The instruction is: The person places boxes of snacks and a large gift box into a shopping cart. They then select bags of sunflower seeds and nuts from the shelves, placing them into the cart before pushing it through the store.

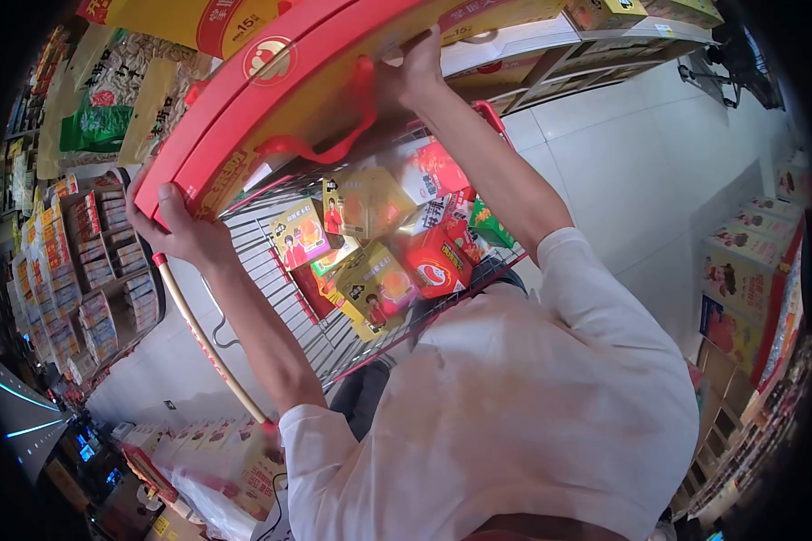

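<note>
A large red and yellow gift box [334, 45] with a round gold emblem and a loose red ribbon handle [363, 113] is held up above a shopping cart [284, 293]. My left hand [185, 230] grips its lower left corner, the thumb on the red face. At the other end, my right hand [421, 77] is closed around the underside edge, some fingers hidden behind the box. Below it, the cart holds several packages, among them a gold box [374, 203], a red box [438, 261] and a green pack [489, 224].
Shelving with goods [514, 77] stands beyond the cart. Bagged dried goods [108, 99] and a rounded rack of small packs [108, 261] are to the left. Stacked cartons [749, 270] stand at the right, more cartons [235, 451] at lower left. Pale floor tiles [622, 162] lie between.
</note>
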### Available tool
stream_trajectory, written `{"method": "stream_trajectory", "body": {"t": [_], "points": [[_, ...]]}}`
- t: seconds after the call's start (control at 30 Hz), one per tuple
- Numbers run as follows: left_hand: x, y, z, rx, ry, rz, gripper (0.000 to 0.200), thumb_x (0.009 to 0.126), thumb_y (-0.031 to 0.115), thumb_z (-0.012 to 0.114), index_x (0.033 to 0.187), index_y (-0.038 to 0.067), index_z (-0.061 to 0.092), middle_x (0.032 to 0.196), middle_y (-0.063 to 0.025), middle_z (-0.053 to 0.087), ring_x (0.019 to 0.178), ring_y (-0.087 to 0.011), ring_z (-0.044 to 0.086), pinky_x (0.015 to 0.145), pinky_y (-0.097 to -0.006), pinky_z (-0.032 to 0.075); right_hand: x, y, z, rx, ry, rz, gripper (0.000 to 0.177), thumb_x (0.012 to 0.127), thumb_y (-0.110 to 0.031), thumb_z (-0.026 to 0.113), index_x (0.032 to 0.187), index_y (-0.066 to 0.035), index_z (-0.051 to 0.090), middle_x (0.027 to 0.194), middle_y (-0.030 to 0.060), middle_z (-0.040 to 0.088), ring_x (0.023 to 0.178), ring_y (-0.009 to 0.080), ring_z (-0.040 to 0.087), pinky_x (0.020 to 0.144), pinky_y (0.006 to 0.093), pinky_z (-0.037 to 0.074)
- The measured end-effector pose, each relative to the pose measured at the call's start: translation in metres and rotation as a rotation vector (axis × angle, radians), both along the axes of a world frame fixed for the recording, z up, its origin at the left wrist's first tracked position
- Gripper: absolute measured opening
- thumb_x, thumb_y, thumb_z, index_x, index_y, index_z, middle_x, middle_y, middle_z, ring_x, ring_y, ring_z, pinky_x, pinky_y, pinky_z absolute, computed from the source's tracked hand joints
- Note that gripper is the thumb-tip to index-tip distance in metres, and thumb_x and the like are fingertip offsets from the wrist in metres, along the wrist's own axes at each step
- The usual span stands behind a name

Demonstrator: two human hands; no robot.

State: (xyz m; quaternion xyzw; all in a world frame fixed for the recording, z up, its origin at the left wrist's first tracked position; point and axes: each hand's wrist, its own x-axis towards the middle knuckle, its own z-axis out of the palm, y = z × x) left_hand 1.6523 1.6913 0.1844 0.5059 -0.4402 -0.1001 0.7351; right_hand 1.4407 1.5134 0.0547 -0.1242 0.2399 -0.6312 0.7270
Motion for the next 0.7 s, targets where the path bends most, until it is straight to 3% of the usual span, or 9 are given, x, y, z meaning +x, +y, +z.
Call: {"method": "stream_trajectory", "body": {"t": [0.1, 0.2, 0.3, 0.33, 0.4, 0.47, 0.53, 0.6, 0.7], "points": [[-0.018, 0.038, 0.028, 0.023, -0.121, 0.100, 0.043, 0.085, 0.020, 0.063, 0.119, -0.001, 0.046, 0.115, -0.0141, 0.054, 0.105, -0.0242, 0.056, 0.088, -0.0385, 0.051, -0.002, 0.039, 0.056, 0.158, 0.192, -0.006, 0.040, 0.093, -0.045, 0.029, 0.100, -0.013, 0.052, 0.102, 0.0025, 0.058, 0.094, 0.0155, 0.054, 0.088, 0.0381, 0.042], [-0.051, 0.073, 0.048, 0.008, -0.002, 0.190, 0.048, 0.084, 0.023, 0.065, 0.121, -0.002, 0.046, 0.115, -0.0151, 0.054, 0.106, -0.0251, 0.055, 0.091, -0.0388, 0.050, -0.009, 0.053, 0.076, 0.106, 0.249, -0.119, 0.041, 0.092, -0.044, 0.031, 0.098, -0.011, 0.055, 0.095, 0.0015, 0.061, 0.086, 0.0157, 0.058, 0.083, 0.0367, 0.045], [-0.074, 0.116, 0.059, 0.068, 0.053, 0.201, 0.058, 0.083, 0.029, 0.067, 0.124, -0.003, 0.042, 0.119, -0.0153, 0.050, 0.109, -0.0249, 0.053, 0.095, -0.0406, 0.048, -0.037, 0.105, 0.120, -0.164, 0.260, -0.048, 0.053, 0.097, -0.041, 0.047, 0.131, -0.001, 0.049, 0.121, 0.0101, 0.060, 0.108, 0.0191, 0.058, 0.090, 0.0340, 0.050], [-0.078, 0.131, 0.058, 0.083, 0.037, 0.171, 0.062, 0.083, 0.031, 0.067, 0.127, -0.003, 0.039, 0.121, -0.0161, 0.048, 0.111, -0.0253, 0.052, 0.096, -0.0409, 0.046, -0.024, 0.104, 0.128, -0.117, 0.223, -0.167, 0.063, 0.095, -0.058, 0.034, 0.124, -0.004, 0.051, 0.116, 0.0104, 0.060, 0.105, 0.0218, 0.058, 0.087, 0.0366, 0.050], [-0.081, 0.160, 0.051, 0.112, 0.006, 0.110, 0.071, 0.083, 0.035, 0.067, 0.132, -0.003, 0.032, 0.125, -0.0177, 0.044, 0.114, -0.0262, 0.049, 0.098, -0.0416, 0.043, -0.031, 0.134, 0.154, -0.153, 0.256, -0.180, 0.059, 0.096, -0.053, 0.037, 0.126, -0.004, 0.050, 0.118, 0.0124, 0.060, 0.103, 0.0222, 0.060, 0.088, 0.0341, 0.051], [-0.086, 0.184, 0.046, 0.171, -0.134, -0.052, 0.079, 0.084, 0.032, 0.069, 0.137, -0.003, 0.022, 0.129, -0.0190, 0.038, 0.116, -0.0271, 0.047, 0.099, -0.0412, 0.041, -0.049, 0.135, 0.147, -0.207, 0.206, -0.202, 0.057, 0.096, -0.051, 0.039, 0.125, -0.004, 0.050, 0.116, 0.0134, 0.061, 0.098, 0.0201, 0.063, 0.085, 0.0330, 0.052], [-0.095, 0.197, 0.038, 0.233, -0.196, -0.186, 0.084, 0.084, 0.027, 0.070, 0.140, -0.002, 0.014, 0.132, -0.0200, 0.032, 0.118, -0.0276, 0.044, 0.099, -0.0407, 0.039, -0.092, 0.111, 0.118, -0.413, 0.643, -0.144, 0.066, 0.092, -0.056, 0.045, 0.132, -0.003, 0.047, 0.126, 0.0196, 0.054, 0.115, 0.0269, 0.055, 0.096, 0.0423, 0.046], [-0.109, 0.206, 0.030, 0.301, -0.180, -0.291, 0.087, 0.084, 0.021, 0.070, 0.141, -0.001, 0.007, 0.134, -0.0206, 0.028, 0.119, -0.0275, 0.042, 0.099, -0.0401, 0.038, -0.096, 0.106, 0.110, -0.301, 0.724, -0.141, 0.057, 0.093, -0.052, 0.040, 0.122, -0.004, 0.051, 0.116, 0.0146, 0.058, 0.105, 0.0239, 0.057, 0.090, 0.0396, 0.047], [-0.148, 0.205, 0.012, 0.247, 0.069, -0.292, 0.084, 0.086, 0.013, 0.069, 0.140, 0.001, 0.006, 0.134, -0.0189, 0.026, 0.122, -0.0242, 0.038, 0.101, -0.0400, 0.037, -0.102, 0.103, 0.104, -0.129, 0.841, -0.138, 0.048, 0.093, -0.046, 0.034, 0.107, -0.006, 0.057, 0.102, 0.0070, 0.063, 0.089, 0.0193, 0.061, 0.080, 0.0355, 0.048]]}}
